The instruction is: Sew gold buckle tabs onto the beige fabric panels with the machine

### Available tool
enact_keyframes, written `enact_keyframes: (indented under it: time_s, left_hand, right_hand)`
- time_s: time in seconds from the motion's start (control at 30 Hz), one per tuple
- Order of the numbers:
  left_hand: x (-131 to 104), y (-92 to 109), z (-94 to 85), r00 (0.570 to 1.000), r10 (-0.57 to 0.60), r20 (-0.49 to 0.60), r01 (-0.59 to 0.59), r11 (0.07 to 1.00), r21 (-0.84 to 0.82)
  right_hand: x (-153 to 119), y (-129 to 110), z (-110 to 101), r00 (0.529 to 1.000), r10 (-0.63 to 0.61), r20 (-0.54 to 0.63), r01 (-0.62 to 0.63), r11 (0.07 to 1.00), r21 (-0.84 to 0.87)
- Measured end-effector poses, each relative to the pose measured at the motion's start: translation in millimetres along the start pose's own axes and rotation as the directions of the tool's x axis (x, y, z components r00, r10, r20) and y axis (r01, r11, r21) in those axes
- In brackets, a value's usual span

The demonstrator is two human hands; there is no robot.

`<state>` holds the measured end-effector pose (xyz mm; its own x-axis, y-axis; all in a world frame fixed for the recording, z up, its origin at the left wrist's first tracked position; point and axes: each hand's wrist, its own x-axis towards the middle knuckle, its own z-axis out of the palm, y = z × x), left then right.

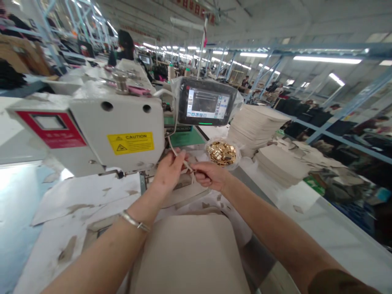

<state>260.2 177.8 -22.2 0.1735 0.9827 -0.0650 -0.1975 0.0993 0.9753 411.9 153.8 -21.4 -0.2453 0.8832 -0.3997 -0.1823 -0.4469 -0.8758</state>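
Beside the head of a white industrial sewing machine (92, 155), both my hands meet over a beige panel (180, 199). A thin pale cord-like strip (187, 165) runs between them. My left hand (169, 169), a bangle on its wrist, is closed with thumb and fingers pinched at the strip. My right hand (212, 175) is closed too, its thumb and forefinger on the strip's lower end and the other fingers curled in. Fingers hide part of the strip. Nearer to me lies a larger beige panel (192, 249) with rounded corners.
A clear bag-lined bowl of gold metal pieces (222, 153) stands beyond my right hand. Behind it are stacks of beige panels (257, 122). A control screen (206, 102) rises beyond the hands. Beige scraps (67, 249) litter the white tabletop at left.
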Motion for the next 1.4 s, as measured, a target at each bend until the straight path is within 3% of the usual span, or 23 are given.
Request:
enact_keyframes:
  time_s: [0.1, 0.27, 0.4, 0.63, 0.73, 0.8, 0.83, 0.87, 0.9, 0.93, 0.97, 1.0, 1.03, 1.1, 1.2, 1.27, 1.4]
  left_hand:
    - [10, 15, 21.6, 0.988, -0.145, -0.053, 0.128, 0.96, -0.248]
    - [25, 21, 29.8, 0.954, -0.291, -0.07, 0.247, 0.898, -0.365]
    - [30, 12, 33.7, 0.935, -0.354, -0.025, 0.321, 0.875, -0.361]
    - [24, 13, 43.1, 0.948, -0.318, 0.034, 0.318, 0.926, -0.204]
    - [10, 19, 37.5, 0.949, -0.299, 0.1, 0.307, 0.949, -0.074]
    - [-3, 24, 30.4, 0.959, -0.238, 0.153, 0.222, 0.968, 0.116]
    - [-10, 25, 26.5, 0.97, -0.158, 0.184, 0.098, 0.95, 0.295]
    - [-17, 27, 22.9, 0.97, -0.058, 0.238, -0.077, 0.851, 0.52]
    - [-23, 28, 19.8, 0.949, 0.023, 0.315, -0.254, 0.648, 0.718]
    - [-29, 29, 17.5, 0.915, 0.056, 0.399, -0.389, 0.379, 0.84]
    - [-35, 29, 16.2, 0.885, 0.048, 0.463, -0.466, 0.131, 0.875]
    - [-39, 29, 15.8, 0.87, 0.017, 0.493, -0.492, -0.032, 0.87]
    - [-42, 29, 16.0, 0.866, -0.022, 0.5, -0.498, -0.126, 0.858]
    - [-46, 28, 17.5, 0.865, -0.055, 0.498, -0.499, -0.189, 0.846]
    - [-46, 27, 18.1, 0.887, -0.037, 0.461, -0.46, -0.157, 0.874]
    - [-45, 26, 16.8, 0.902, -0.015, 0.432, -0.43, -0.127, 0.894]
    - [-43, 22, 14.4, 0.893, -0.016, 0.45, -0.449, -0.114, 0.886]
  right_hand:
    - [-10, 14, -5, 0.997, -0.079, 0.025, 0.081, 0.994, -0.071]
    - [-41, 17, -33, 1.0, -0.003, 0.002, 0.003, 0.999, 0.038]
    - [-64, 10, -38, 1.0, -0.008, -0.002, 0.008, 0.995, 0.103]
    - [-76, 3, -35, 0.999, -0.037, -0.023, 0.039, 0.994, 0.104]
    - [-71, 4, -39, 0.992, -0.06, -0.107, 0.065, 0.997, 0.05]
    - [-65, 6, -42, 0.974, -0.104, -0.202, 0.103, 0.995, -0.016]
    - [-62, 7, -43, 0.959, -0.138, -0.249, 0.128, 0.99, -0.057]
    - [-59, 7, -43, 0.941, -0.178, -0.287, 0.156, 0.983, -0.099]
    - [-56, 8, -43, 0.922, -0.223, -0.315, 0.187, 0.972, -0.143]
    - [-53, 9, -42, 0.903, -0.271, -0.334, 0.217, 0.957, -0.191]
    - [-51, 9, -40, 0.882, -0.325, -0.341, 0.247, 0.936, -0.251]
    - [-50, 9, -37, 0.857, -0.39, -0.337, 0.279, 0.901, -0.332]
    - [-49, 9, -34, 0.825, -0.468, -0.317, 0.309, 0.844, -0.439]
    - [-50, 9, -28, 0.732, -0.644, -0.222, 0.357, 0.64, -0.681]
    - [-52, 10, -22, 0.597, -0.802, -0.027, 0.36, 0.297, -0.885]
    - [-53, 12, -21, 0.566, -0.824, 0.026, 0.338, 0.203, -0.919]
    - [-53, 18, -19, 0.582, -0.806, 0.109, 0.322, 0.105, -0.941]
